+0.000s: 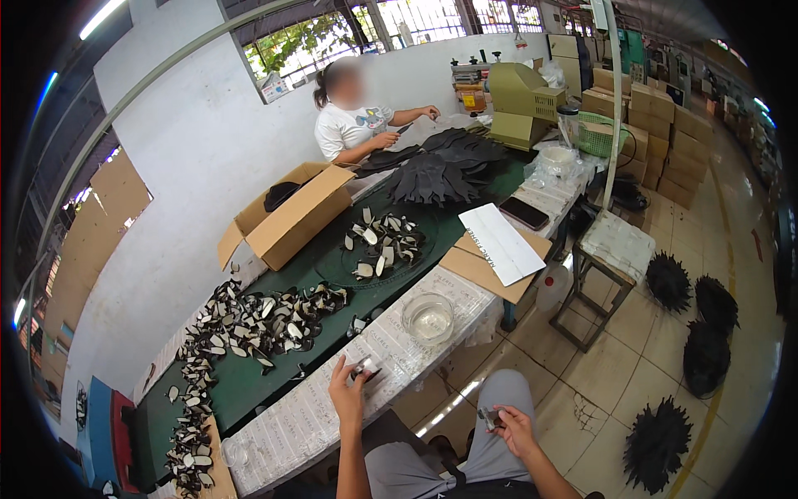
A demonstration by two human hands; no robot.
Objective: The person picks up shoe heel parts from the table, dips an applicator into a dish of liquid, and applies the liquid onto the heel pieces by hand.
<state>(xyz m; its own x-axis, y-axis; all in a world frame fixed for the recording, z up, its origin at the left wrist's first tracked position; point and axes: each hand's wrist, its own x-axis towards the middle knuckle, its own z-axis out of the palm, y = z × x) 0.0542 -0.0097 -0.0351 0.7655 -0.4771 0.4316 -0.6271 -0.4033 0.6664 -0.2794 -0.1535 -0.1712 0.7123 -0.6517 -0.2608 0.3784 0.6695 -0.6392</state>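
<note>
My left hand (347, 397) is above the near table edge, its thumb and fingers closed on a small black piece with a pale face (363, 367). Over my right thigh, my right hand (515, 431) pinches a small dark piece (492, 417) whose kind is too small to tell. A clear round bowl (428, 318) stands on the wrapped white table edge (328, 403), beyond my left hand. Heaped on the green tabletop are many small black pieces with pale oval faces (266, 324). A smaller pile of them (384, 241) lies farther back.
A cardboard box (299, 220) stands open at the back. Across the table, a person in a white shirt (353, 129) sits by stacked black flat pieces (445, 170). Right are a white sheet (501, 244), a phone (524, 213), a stool (615, 245) and black bundles on the floor (657, 445).
</note>
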